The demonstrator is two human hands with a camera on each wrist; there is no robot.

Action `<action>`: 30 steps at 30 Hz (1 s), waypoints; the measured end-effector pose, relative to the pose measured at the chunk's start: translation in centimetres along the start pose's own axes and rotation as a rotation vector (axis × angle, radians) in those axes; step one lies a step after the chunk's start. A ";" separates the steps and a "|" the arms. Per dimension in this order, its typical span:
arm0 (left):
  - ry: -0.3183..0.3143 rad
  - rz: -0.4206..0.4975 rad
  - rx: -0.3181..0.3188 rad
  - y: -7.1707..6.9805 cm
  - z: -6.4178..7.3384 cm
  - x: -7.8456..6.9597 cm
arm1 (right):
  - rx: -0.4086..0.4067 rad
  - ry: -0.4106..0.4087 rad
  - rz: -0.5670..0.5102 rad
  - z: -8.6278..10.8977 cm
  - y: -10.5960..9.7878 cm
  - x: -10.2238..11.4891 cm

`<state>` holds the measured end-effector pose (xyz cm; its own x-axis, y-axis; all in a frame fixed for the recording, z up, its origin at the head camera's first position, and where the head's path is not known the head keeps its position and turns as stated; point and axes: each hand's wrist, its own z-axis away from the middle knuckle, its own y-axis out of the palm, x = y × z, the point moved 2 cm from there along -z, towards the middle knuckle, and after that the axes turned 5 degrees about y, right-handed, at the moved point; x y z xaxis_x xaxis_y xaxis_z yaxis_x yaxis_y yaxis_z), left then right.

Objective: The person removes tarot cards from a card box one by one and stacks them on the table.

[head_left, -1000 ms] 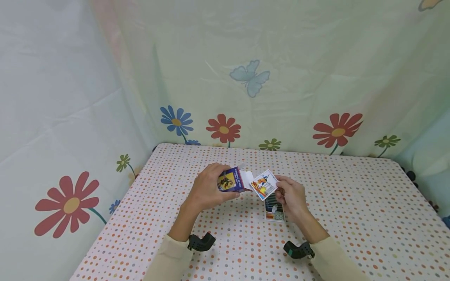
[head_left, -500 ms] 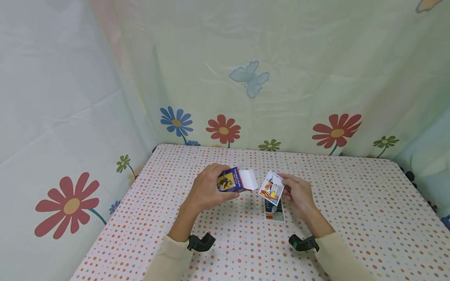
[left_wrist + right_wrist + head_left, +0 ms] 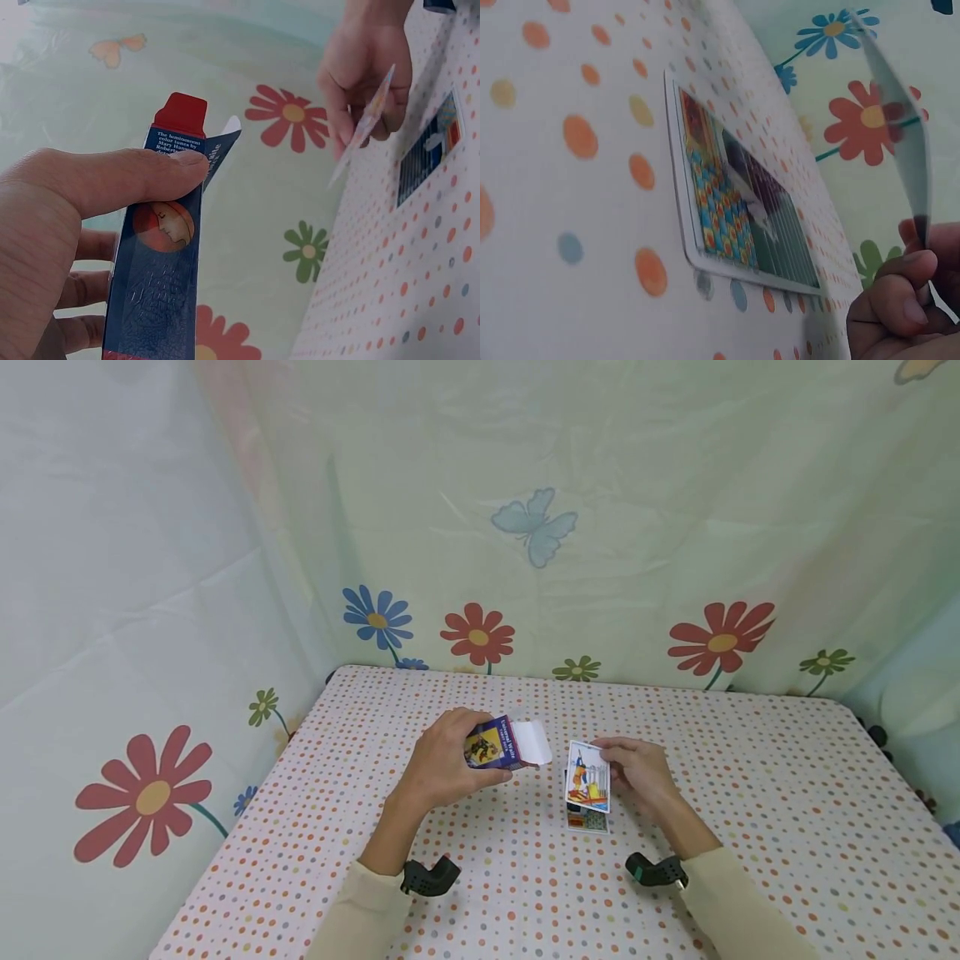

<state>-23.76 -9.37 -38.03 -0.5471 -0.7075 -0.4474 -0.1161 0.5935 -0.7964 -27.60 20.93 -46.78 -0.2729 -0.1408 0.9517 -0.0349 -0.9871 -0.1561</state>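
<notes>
The left hand grips the tarot box between thumb and fingers; its white flap extends toward the held card. The right hand pinches this card near one edge, its grip clamped together. The held card is raised above the lower card, which lies flat, picture side up, on the surface.

Box front: "Universal Waite Tarot Deck"; box side: "The luminescent color tones by Mary", rest unclear.
</notes>
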 end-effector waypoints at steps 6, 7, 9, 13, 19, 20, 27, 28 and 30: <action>0.007 -0.002 -0.003 0.1 0.0 0.0 | 0.043 -0.013 0.136 0.1 0.2 0.1; 0.007 0.000 -0.004 0.1 0.0 0.0 | 0.049 -0.017 0.155 0.1 0.3 0.1; 0.005 0.000 -0.004 0.1 0.0 0.0 | 0.050 -0.021 0.188 0.0 0.3 0.1; 0.000 0.006 -0.003 0.2 0.0 0.1 | 0.031 -0.032 0.263 -0.3 0.4 -0.4; 0.005 0.010 -0.005 0.1 0.1 0.1 | -0.007 -0.042 0.349 -0.6 0.8 -0.9; 0.005 0.012 -0.006 0.1 0.1 0.0 | -0.013 -0.043 0.360 -0.6 0.9 -0.9; 0.008 0.028 -0.008 0.0 0.0 0.0 | -0.045 -0.048 0.474 -0.7 1.2 -0.8; 0.008 0.031 -0.009 0.0 0.0 0.0 | -0.049 -0.056 0.496 -0.6 1.2 -0.7; 0.007 0.034 -0.010 -0.1 0.0 0.0 | -0.059 -0.078 0.544 -0.6 1.3 -0.6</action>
<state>-23.71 -9.43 -37.97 -0.5562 -0.6845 -0.4712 -0.1061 0.6209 -0.7767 -28.07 19.75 -47.71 -0.1952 -0.6369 0.7458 0.0366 -0.7647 -0.6434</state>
